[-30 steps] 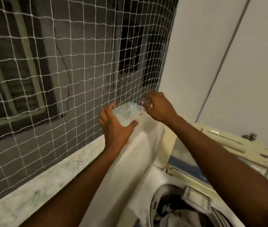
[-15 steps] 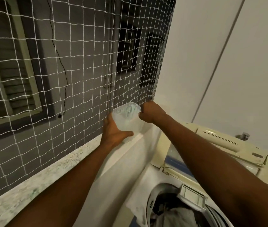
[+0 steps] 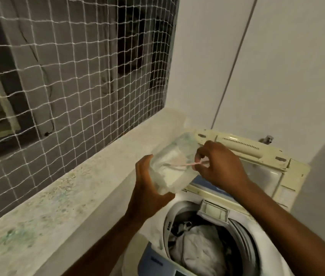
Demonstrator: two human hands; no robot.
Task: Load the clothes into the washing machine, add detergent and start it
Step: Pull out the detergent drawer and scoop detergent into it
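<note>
Left hand [image 3: 149, 188] cups jar [image 3: 172, 166] above washer [image 3: 207, 240]; right hand [image 3: 220, 166] pinches pink spoon [image 3: 185, 164] in jar.

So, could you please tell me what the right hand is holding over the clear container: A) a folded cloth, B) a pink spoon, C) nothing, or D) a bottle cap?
B: the right hand pinches a thin pink spoon reaching into the clear container that the left hand supports.
</note>
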